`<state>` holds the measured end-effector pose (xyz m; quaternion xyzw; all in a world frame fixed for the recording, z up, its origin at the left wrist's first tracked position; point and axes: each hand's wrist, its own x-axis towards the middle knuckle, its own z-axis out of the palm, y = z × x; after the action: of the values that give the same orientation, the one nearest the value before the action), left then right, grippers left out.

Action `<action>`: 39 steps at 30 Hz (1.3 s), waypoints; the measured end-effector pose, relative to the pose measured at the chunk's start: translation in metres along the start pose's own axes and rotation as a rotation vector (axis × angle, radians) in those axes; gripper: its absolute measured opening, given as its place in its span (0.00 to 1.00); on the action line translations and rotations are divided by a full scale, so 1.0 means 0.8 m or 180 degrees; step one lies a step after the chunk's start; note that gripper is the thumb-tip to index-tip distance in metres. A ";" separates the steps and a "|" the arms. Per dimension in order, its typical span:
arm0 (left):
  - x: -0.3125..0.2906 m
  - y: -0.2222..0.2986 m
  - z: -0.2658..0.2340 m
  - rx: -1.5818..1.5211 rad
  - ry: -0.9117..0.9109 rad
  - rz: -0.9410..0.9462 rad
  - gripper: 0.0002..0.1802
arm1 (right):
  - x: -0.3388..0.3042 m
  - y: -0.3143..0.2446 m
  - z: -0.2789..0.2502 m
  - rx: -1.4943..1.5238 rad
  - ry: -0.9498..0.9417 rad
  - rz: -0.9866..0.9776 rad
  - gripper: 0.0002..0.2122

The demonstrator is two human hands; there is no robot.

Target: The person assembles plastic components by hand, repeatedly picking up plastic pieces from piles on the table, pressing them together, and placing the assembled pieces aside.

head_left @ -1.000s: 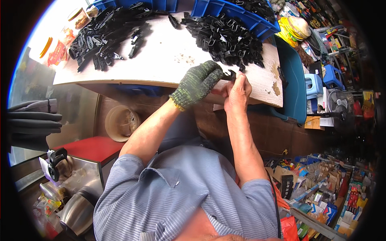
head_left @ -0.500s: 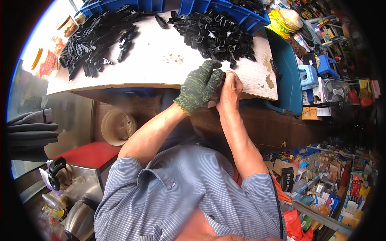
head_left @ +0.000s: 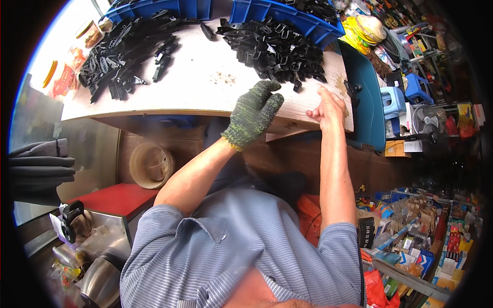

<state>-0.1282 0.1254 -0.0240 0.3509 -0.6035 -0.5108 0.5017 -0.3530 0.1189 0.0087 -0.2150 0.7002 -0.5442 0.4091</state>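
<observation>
My left hand [head_left: 254, 113] wears a green knitted glove and hovers over the front edge of the pale wooden table [head_left: 205, 92], fingers spread and nothing in them. My bare right hand [head_left: 327, 107] is a short way to its right at the table's right corner, fingers loosely curled; whether it holds a piece is hidden. Just beyond both hands lies a heap of black plastic clips [head_left: 272, 49]. A second heap of longer black plastic parts [head_left: 123, 51] lies at the far left of the table.
Two blue bins [head_left: 308, 23] [head_left: 164, 7] with more black parts stand at the table's back. A teal plastic container [head_left: 364, 102] is at the right end, a tan bucket [head_left: 151, 164] and red-topped box [head_left: 118, 197] below. Cluttered goods fill the right floor.
My hands were pressed together at the table edge around a small black piece. They have now come apart, the left hand opening and the right shifting to the right corner.
</observation>
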 end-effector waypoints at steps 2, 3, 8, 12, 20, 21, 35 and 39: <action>-0.003 0.001 -0.002 -0.0041 0.0027 -0.0115 0.14 | -0.001 0.004 0.018 -0.0333 -0.0143 0.0026 0.14; -0.002 0.000 -0.002 -0.0008 0.0015 -0.0056 0.14 | 0.002 0.002 0.025 -0.0659 -0.0221 -0.0023 0.14; 0.000 -0.008 0.001 0.0456 0.0051 0.0244 0.16 | 0.005 0.004 0.049 -0.1733 -0.0045 -0.0583 0.13; 0.008 -0.013 0.004 0.1040 0.0246 0.0682 0.18 | 0.009 0.011 0.040 -0.1660 -0.0054 -0.0627 0.14; 0.044 -0.031 0.007 0.0685 -0.0032 0.1212 0.17 | -0.034 0.023 0.033 -0.0259 -0.1629 -0.0104 0.10; 0.045 -0.029 0.007 0.0684 -0.0032 0.1208 0.17 | -0.035 0.027 0.034 -0.0157 -0.1590 -0.0056 0.12; 0.043 -0.019 0.001 0.0725 0.0229 0.0347 0.14 | -0.061 0.037 0.054 -0.0298 -0.1706 -0.0863 0.16; 0.014 0.016 -0.034 0.1733 0.0396 0.0316 0.20 | -0.070 0.047 0.057 -0.0210 -0.1682 -0.0874 0.13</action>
<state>-0.1039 0.1104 -0.0095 0.4735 -0.7030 -0.2821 0.4494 -0.2789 0.1460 -0.0105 -0.4551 0.5511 -0.4965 0.4925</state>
